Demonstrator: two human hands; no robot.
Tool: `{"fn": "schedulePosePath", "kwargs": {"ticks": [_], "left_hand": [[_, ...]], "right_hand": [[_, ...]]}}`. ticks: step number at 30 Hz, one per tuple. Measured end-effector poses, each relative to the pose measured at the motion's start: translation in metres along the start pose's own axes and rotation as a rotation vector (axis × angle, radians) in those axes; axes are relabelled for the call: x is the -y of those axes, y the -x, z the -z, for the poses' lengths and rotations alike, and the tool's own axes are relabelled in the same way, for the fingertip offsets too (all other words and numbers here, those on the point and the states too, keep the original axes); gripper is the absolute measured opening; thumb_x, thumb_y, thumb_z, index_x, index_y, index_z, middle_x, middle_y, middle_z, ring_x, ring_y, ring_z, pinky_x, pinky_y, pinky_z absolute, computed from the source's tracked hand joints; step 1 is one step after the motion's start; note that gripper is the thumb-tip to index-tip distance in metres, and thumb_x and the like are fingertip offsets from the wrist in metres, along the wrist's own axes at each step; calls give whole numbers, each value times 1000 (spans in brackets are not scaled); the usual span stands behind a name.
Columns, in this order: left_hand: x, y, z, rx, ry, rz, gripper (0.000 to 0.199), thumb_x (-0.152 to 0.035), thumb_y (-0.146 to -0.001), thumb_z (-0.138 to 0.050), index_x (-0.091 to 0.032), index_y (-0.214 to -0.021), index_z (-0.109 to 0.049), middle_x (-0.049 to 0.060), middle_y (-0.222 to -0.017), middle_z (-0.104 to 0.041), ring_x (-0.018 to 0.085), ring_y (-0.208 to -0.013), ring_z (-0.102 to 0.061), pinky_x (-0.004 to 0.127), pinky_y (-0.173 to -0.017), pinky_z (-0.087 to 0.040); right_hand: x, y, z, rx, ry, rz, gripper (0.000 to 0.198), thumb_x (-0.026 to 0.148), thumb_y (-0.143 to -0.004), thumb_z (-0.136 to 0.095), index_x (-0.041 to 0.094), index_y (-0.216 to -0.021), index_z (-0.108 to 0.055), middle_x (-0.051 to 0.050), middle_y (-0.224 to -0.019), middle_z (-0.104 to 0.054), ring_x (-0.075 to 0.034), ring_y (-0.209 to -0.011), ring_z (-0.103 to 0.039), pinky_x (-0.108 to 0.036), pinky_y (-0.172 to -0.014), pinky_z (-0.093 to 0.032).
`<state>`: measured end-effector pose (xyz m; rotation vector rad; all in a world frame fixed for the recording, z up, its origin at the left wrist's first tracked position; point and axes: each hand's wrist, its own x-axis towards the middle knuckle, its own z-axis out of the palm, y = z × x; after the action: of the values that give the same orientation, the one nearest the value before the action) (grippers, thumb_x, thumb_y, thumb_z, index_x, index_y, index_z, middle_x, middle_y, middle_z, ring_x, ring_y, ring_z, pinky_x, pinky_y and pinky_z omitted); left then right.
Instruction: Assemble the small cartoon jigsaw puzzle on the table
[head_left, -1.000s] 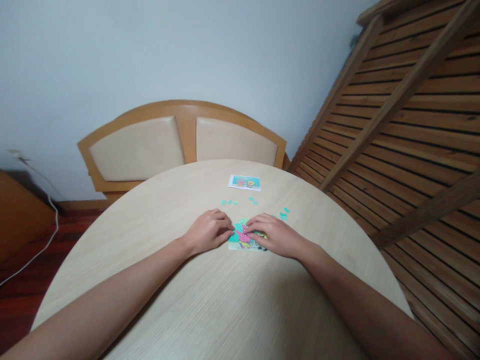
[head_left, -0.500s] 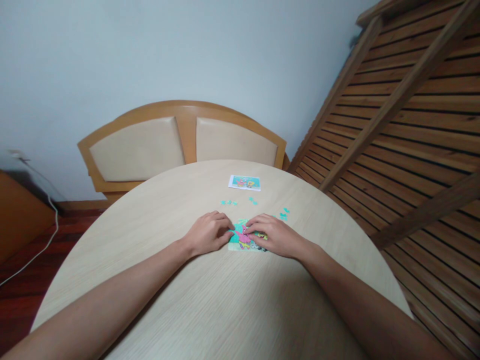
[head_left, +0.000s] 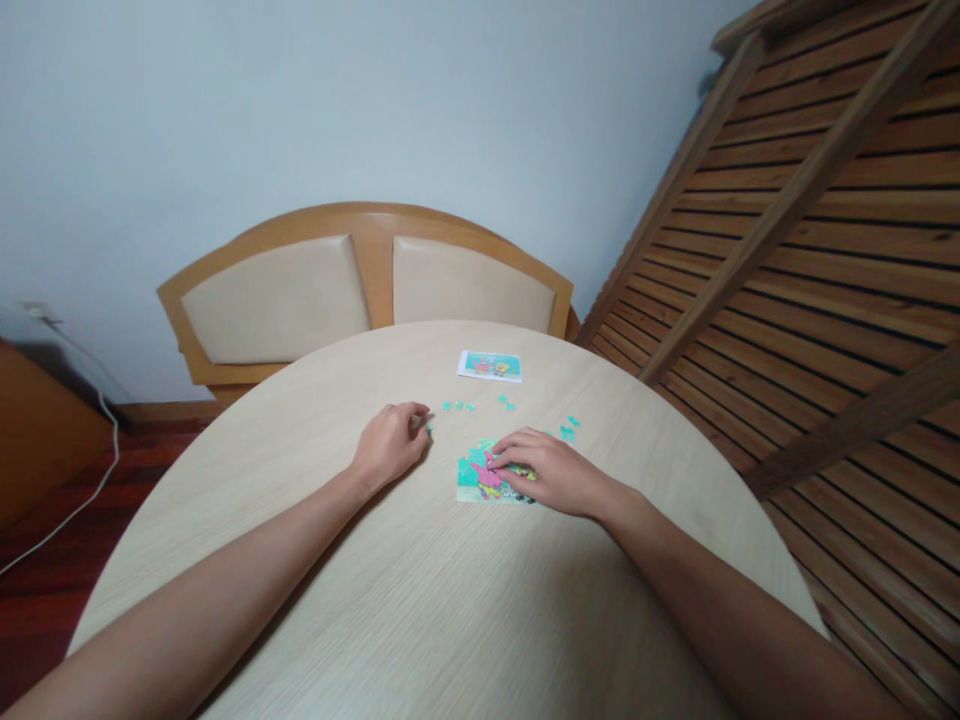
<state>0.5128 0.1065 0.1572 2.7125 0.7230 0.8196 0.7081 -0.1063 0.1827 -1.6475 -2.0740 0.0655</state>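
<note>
A partly assembled jigsaw puzzle [head_left: 471, 490], printed with a pink cartoon starfish on a teal ground, lies flat on the table. My right hand [head_left: 551, 470] rests over its right side, thumb and fingertips pressing on the picture and hiding part of it. My left hand [head_left: 391, 442] is left of the puzzle, apart from it, with fingers curled. A small teal puzzle piece [head_left: 430, 430] shows at its thumb and fingertips. Loose teal pieces [head_left: 459, 406] lie just beyond my left hand.
A picture card [head_left: 491, 366] of the cartoon scene lies farther back. More loose pieces [head_left: 506, 402] are behind the puzzle, others [head_left: 570, 430] beyond my right hand. The round table [head_left: 420, 600] meets a padded wooden headboard [head_left: 375, 270]; wooden slats [head_left: 810, 260] lean at right.
My left hand has moved away from the puzzle's left edge, back and to the left, uncovering that edge. My right hand stays on the puzzle.
</note>
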Motion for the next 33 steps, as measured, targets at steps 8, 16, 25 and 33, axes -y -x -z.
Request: {"fn": "schedulePosePath", "kwargs": {"ticks": [8,16,25,33], "left_hand": [[-5,-2,0,81,144,-48,24,-20,-85,-56,-17,-107,-66,8,-95,-72,23,-88,-64,37,-80,-51],[-18,3,-5,125,460,-41,25,-24,-88,-56,-15,-111,-63,8,-95,-70,16,-77,-63,30,-73,-52],[-34,6,-5,157,673,63,18,-28,-86,-60,-15,-97,-67,8,-95,-72,16,-76,-66,28,-73,-54],[-36,7,-9,161,747,71,22,-34,-83,-66,-15,-95,-66,7,-90,-71,16,-76,-66,27,-68,-52]], "right_hand": [[-1,0,-1,0,1,-5,18,25,-95,-60,24,-107,-73,-6,-110,-71,-21,-106,-63,-37,-95,-49],[-2,1,-1,2,0,-4,18,24,-94,-61,23,-107,-73,-6,-111,-71,-21,-107,-63,-36,-95,-49],[-1,0,-1,3,-6,-12,17,23,-94,-61,23,-107,-73,-6,-111,-71,-21,-106,-63,-37,-95,-49],[-3,1,-3,0,3,-2,17,24,-94,-61,23,-107,-72,-6,-110,-71,-21,-106,-62,-36,-95,-49]]}}
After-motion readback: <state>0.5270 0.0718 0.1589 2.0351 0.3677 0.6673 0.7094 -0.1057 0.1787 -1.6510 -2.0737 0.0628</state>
